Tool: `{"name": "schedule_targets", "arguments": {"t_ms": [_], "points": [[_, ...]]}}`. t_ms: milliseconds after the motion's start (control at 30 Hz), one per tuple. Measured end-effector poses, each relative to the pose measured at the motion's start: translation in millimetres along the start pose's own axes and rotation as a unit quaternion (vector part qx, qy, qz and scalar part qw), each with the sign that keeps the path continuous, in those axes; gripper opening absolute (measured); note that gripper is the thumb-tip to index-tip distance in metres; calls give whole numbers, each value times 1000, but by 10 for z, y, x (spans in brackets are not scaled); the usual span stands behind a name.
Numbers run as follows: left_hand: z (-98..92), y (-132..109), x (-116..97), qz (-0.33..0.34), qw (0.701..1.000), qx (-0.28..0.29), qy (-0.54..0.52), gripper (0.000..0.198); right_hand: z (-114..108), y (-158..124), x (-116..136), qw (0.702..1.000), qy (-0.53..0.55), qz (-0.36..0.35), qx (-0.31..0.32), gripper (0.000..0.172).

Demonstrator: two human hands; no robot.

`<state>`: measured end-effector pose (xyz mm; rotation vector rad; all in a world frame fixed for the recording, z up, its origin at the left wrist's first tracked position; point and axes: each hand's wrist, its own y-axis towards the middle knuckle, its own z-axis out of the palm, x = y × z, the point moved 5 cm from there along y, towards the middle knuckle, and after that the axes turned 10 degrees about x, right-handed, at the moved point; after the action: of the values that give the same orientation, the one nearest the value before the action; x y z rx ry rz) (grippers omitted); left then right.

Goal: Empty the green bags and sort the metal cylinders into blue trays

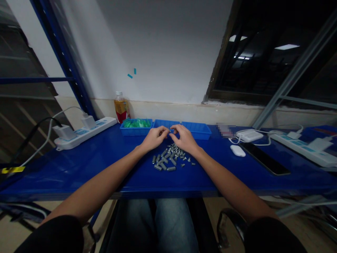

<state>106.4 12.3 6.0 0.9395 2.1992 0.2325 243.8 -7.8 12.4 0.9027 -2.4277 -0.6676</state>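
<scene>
My left hand (pixel 155 137) and my right hand (pixel 185 139) meet above the table, just in front of the blue bins. Both have thumb and fingers pinched together, fingertips nearly touching. Whatever lies between them is too small and too covered to name. Below the hands, a loose pile of metal screws (pixel 178 151) spreads on the blue tabletop. Several cylindrical metal standoffs (pixel 163 160) lie at its left and front side. Behind my hands are the middle blue bin (pixel 165 123), partly covered by my fingers, and the right blue bin (pixel 197 130).
Green plastic packaging (pixel 137 123) fills the left blue bin (pixel 134 131). A drink bottle (pixel 121 107) stands behind it. Power strips (pixel 86 133) with cables lie at both sides. To the right are a phone (pixel 264 158), a white earbud case (pixel 237 150) and a white charger (pixel 249 135).
</scene>
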Motion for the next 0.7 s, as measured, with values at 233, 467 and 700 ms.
{"name": "schedule_targets", "arguments": {"t_ms": [233,467,700], "points": [[73,33,42,8,998,60,-19,43,-27,2,20,1000,-28,5,4,15],[232,-17,63,95,969,209,87,24,-188,-9,-367,992,-57,89,-76,24],[248,1,123,70,966,221,114,13,-311,-135,-896,967,-100,209,-107,24]]}}
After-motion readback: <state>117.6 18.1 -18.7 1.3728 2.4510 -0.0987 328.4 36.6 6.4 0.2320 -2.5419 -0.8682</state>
